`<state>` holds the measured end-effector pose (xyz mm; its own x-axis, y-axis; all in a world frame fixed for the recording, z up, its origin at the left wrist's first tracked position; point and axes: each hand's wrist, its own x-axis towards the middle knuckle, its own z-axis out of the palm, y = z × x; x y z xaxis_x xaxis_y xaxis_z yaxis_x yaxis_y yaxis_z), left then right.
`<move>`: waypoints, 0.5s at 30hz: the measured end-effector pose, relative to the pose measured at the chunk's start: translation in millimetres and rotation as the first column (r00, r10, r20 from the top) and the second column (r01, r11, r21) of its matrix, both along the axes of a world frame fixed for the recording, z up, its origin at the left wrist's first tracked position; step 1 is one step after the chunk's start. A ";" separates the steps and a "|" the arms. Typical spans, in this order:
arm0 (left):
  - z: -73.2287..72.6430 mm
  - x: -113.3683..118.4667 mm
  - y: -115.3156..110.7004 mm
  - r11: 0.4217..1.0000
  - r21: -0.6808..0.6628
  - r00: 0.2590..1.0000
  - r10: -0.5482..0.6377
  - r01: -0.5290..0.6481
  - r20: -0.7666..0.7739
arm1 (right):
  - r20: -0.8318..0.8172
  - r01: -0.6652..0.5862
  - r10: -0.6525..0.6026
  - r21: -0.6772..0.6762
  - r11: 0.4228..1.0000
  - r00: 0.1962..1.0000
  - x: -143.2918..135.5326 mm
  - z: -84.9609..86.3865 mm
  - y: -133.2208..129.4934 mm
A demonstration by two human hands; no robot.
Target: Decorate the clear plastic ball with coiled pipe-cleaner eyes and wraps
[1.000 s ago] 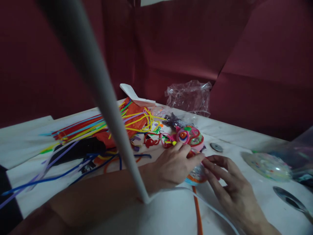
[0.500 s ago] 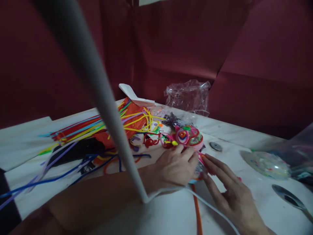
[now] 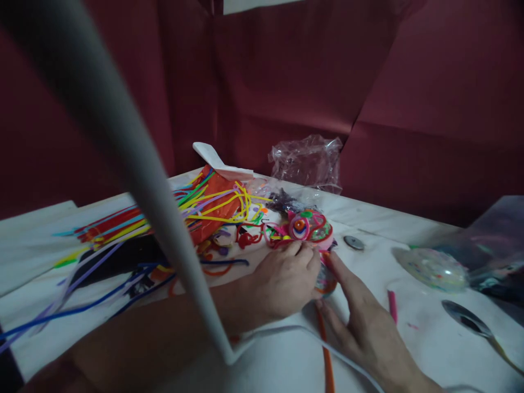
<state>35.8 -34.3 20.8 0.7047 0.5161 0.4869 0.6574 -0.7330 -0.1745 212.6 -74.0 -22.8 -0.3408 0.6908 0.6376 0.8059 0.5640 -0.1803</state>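
Observation:
My right hand [image 3: 364, 322] grips the edge of a small clear dome [image 3: 327, 281] with coloured trim, thumb and fingers on either side of it. My left hand [image 3: 282, 278] bends over the dome's left side with its fingers curled; its fingertips are hidden, so what they pinch cannot be made out. Just beyond the hands sits a decorated dome [image 3: 313, 226] with pink and green trim and a round eye of pink, white, blue and orange rings. An orange strip [image 3: 327, 360] runs from under the small dome toward me.
A grey pole [image 3: 164, 218] crosses the view. Coloured pipe cleaners [image 3: 216, 204] lie on an orange packet at left. At right are a metal disc [image 3: 354, 243], a clear speckled dome [image 3: 436, 267], a spoon [image 3: 469, 317] and a pink piece [image 3: 392, 307]. Behind stands a crumpled plastic bag [image 3: 307, 161].
The view has shifted a little to the right. My right hand has moved closer in along the small dome, and the pink piece beside it now shows more fully. My left hand stays curled over it.

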 end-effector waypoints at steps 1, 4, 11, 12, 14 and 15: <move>-0.1 0.0 0.5 1.000 0.001 1.000 -0.007 0.007 0.002 | -0.064 0.021 -0.024 -0.047 0.999 0.998 1.7 1.3 -0.7; 0.6 0.9 3.4 0.999 -0.038 1.000 -0.015 0.015 0.003 | -0.343 0.154 -0.238 -0.256 0.954 0.909 11.5 12.2 -0.2; 5.9 -7.5 15.6 0.992 -0.106 0.997 -0.072 0.067 -0.039 | -0.609 -0.105 -0.391 -0.619 0.778 0.690 20.5 42.9 10.4; 6.0 -11.4 16.8 0.991 -0.114 0.996 -0.077 0.073 -0.036 | -0.627 -0.141 -0.376 -0.618 0.774 0.683 18.0 43.0 11.9; 4.5 -20.5 18.6 0.990 -0.117 0.997 -0.080 0.077 -0.014 | -0.667 -0.203 -0.352 -0.606 0.769 0.657 12.0 40.1 15.1; 2.8 -25.1 19.3 0.989 -0.115 0.996 -0.092 0.091 0.000 | -0.686 -0.228 -0.343 -0.597 0.769 0.642 9.3 37.8 16.6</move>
<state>10.7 -15.1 23.6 0.7538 0.5016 0.4244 0.5860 -0.8054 -0.0891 221.9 -57.4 15.0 0.0912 0.9921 0.0866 0.2566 0.0606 -0.9646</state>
